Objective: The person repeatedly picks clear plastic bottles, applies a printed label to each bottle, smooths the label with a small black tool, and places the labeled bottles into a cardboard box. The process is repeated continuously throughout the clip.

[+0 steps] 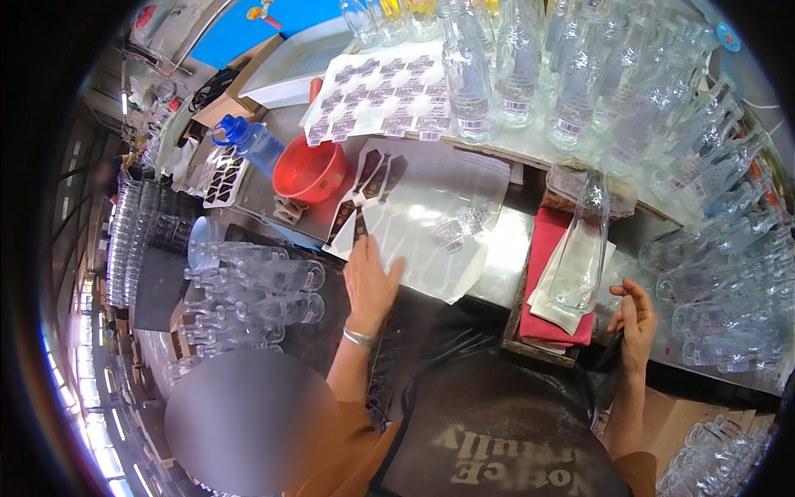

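Note:
My left hand (370, 282) reaches over the worktop, fingers stretched out and thumb apart. Its fingertips touch a small dark label (360, 225) at the edge of a cluster of dark, tie-shaped labels (377, 176). Under them lies a whitish translucent sheet (447, 186). A clear glass bottle (580, 248) lies on a folded white cloth (542, 308), over a red cloth (534, 257) in a shallow wooden tray (538, 354). Just right of this bottle is my right hand (635, 325), its fingers loosely bent and apart, with nothing visible in them.
A red bowl (310, 170) and a blue-capped water bottle (252, 145) stand at the left. Printed label sheets (377, 95) lie behind. Several upright glass bottles (517, 74) crowd the back right; more bottles (729, 306) lie at right, and stacked ones (257, 290) at left.

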Motion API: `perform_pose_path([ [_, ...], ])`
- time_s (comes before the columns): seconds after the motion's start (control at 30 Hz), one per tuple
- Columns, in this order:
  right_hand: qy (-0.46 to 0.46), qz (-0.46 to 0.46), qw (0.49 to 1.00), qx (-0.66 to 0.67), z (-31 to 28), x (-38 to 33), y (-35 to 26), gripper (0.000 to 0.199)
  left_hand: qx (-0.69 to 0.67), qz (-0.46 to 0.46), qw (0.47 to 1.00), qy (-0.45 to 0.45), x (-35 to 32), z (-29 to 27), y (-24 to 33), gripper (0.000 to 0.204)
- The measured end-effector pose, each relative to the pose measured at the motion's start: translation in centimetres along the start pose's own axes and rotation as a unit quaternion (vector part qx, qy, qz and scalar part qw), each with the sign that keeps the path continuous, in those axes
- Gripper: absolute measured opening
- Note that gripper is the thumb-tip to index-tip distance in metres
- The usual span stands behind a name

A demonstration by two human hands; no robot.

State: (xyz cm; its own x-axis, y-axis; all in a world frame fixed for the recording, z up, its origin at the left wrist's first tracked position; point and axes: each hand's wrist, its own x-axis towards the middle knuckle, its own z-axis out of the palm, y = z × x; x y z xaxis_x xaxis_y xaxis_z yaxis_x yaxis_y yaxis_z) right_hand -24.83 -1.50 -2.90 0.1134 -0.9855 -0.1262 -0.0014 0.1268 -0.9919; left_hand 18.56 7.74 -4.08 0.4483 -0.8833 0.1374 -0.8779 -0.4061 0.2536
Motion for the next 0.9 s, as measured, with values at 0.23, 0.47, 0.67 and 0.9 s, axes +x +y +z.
perform_pose_path([
  [0.23, 0.01, -0.015, 1.0, -0.007, 0.3, 0.1, -0.3, 0.032, 0.015, 0.177, 0.983, -0.047, -1.5, -2.4, -1.4, 0.088],
  [0.47, 0.031, -0.004, 0.999, -0.02, -1.8, -0.9, 0.7, 0.028, -0.106, 0.216, 0.968, 0.079, -0.9, -1.6, -4.9, 0.013],
  [0.67, 0.049, 0.025, 0.998, 0.0, -2.0, -0.3, -0.4, 0.027, -0.576, -0.124, 0.799, -0.125, 1.6, -3.2, 5.6, 0.027],
  [0.9, 0.005, 0.013, 1.0, 0.002, 0.1, 0.2, -2.7, 0.027, -0.379, 0.403, 0.833, -0.004, 4.4, -4.8, 22.8, 0.023],
])
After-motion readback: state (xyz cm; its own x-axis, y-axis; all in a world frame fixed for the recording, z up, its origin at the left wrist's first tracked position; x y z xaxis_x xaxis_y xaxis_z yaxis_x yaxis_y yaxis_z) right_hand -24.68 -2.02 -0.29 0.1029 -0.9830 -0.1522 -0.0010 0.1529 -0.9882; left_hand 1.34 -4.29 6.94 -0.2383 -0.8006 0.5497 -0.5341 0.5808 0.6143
